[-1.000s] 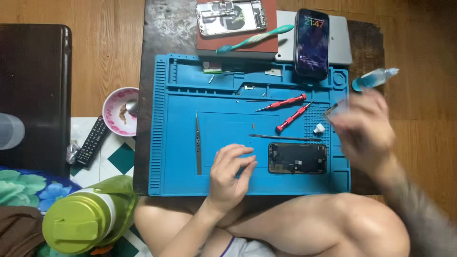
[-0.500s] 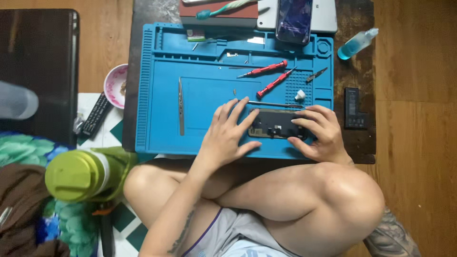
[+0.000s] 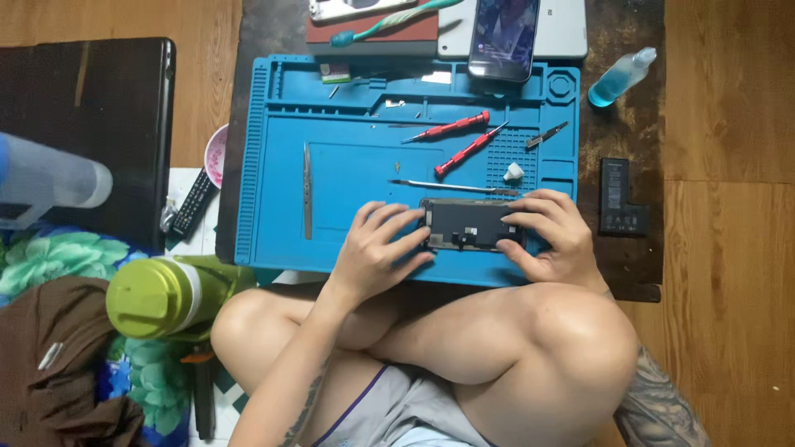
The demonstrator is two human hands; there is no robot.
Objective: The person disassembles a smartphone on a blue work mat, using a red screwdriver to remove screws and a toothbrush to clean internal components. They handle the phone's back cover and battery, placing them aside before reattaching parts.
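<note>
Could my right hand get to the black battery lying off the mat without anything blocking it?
Probably yes. The right hand rests on the opened phone, and the black battery lies just beyond the blue mat edge on that side, with nothing between them.

Blue mat (image 3: pixel 348 165): two red screwdrivers (image 3: pixel 447 128) nr top-right corner, tweezers (image 3: pixel 307 190) by left edge. Phone (image 3: pixel 503 37) over top edge. Off right edge: spray bottle (image 3: pixel 621 76), black battery (image 3: pixel 619 197). Green jug (image 3: pixel 161 296) off bottom-left corner.

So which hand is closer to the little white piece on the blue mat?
Right. The right hand sits just below the white piece, gripping the opened phone; the left hand is at the phone's far end.
</note>
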